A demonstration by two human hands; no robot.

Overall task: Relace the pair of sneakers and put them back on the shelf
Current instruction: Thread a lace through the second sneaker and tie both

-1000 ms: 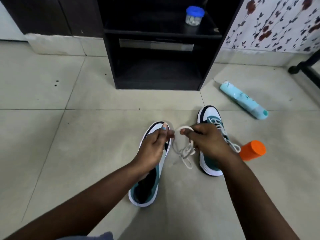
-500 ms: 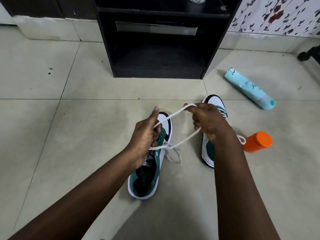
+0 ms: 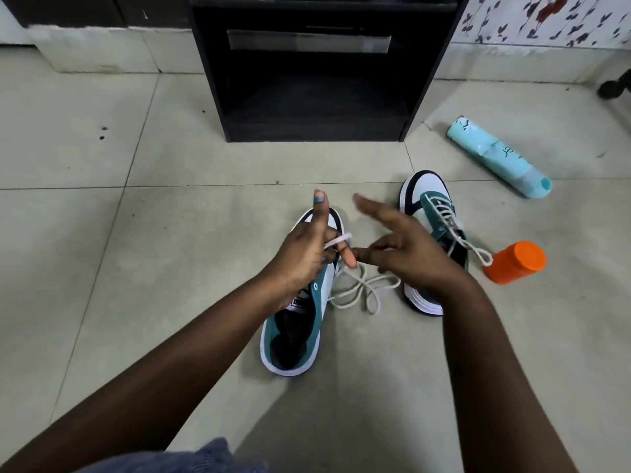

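Observation:
Two white, teal and black sneakers lie on the tiled floor. The left sneaker [image 3: 293, 322] is partly under my left hand [image 3: 307, 250], which holds the white lace [image 3: 362, 291] looped over its fingers, index finger pointing up. The rest of that lace lies in loose loops on the floor between the shoes. My right hand [image 3: 399, 247] hovers beside it with fingers spread, its fingertips close to the left hand's; whether it pinches the lace I cannot tell. The right sneaker [image 3: 433, 216] is laced and partly hidden behind my right hand. The black shelf unit [image 3: 314, 83] stands just beyond.
An orange-capped container [image 3: 515, 262] lies right of the laced sneaker. A light-blue bottle [image 3: 495, 157] lies on its side at the upper right. A flowered wall covering [image 3: 546, 18] and a dark furniture leg [image 3: 614, 85] are at the far right.
The lace was stretched taut between both hands; now it has gone slack and dropped in loops on the floor. My right hand has opened its fingers and lowered toward the left.

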